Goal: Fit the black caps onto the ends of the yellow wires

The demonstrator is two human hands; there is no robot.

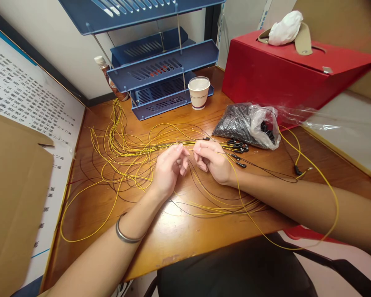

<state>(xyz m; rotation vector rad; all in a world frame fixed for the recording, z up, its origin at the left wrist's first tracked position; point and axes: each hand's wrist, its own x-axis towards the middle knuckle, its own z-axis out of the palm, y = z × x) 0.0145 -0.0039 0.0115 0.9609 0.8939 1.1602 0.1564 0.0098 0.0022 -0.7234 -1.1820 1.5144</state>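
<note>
My left hand (169, 168) is closed over the middle of the table, thumb against curled fingers. Whatever it pinches is too small to make out. Just across a narrow gap, my right hand (215, 160) pinches a thin wire; a yellow length (336, 202) and a dark one run out from it to the right, the yellow one looping over my forearm. Behind and beside both hands lies a loose bundle of yellow and black wires (120, 142). Several black plastic connectors (239, 146) sit at the bundle's right end, past my right hand.
A clear plastic bag (235, 123) of black parts lies at the back right, before a red box (266, 74). A paper cup (199, 93) stands by the blue tiered rack (163, 68). Cardboard (18, 198) leans at the left; a black chair (235, 268) is below the table edge.
</note>
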